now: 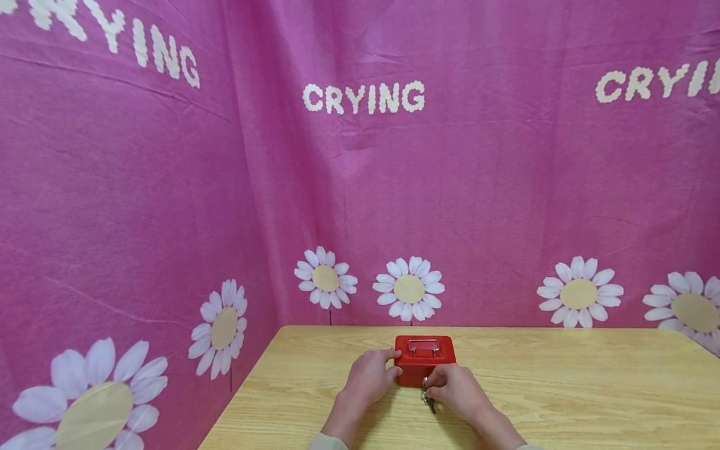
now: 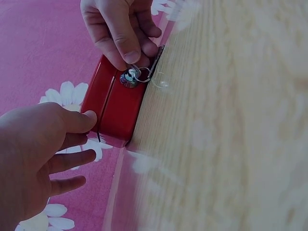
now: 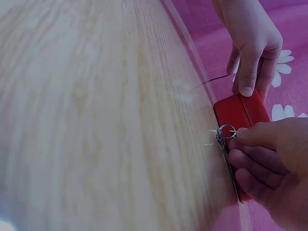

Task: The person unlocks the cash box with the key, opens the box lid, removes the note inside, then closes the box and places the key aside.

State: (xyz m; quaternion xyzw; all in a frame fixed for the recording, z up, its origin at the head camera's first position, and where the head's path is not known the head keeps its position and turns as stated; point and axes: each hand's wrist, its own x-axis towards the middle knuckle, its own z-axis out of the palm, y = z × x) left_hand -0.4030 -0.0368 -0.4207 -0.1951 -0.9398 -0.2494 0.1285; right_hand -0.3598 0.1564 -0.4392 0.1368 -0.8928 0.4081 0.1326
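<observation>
Just beyond the red box [image 1: 419,361] on the table [image 1: 562,387] hangs flowered cloth [image 1: 478,187]; the right hand [image 1: 458,390], pinching a key [image 2: 135,71], partly blocks the box's front, while the left hand [image 1: 369,376], fingers spread, touches its side.

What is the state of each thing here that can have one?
Box: closed, upright on the table
Lock: locked or not, I cannot tell
Handle: raised or folded, unclear
Keys: on a ring, partly dangling
Left hand: touching the box
Right hand: pinching the keys at the lock
Cloth: hanging, creased

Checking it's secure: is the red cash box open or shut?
Shut: its lid sits on the body, only a thin seam showing.
</observation>
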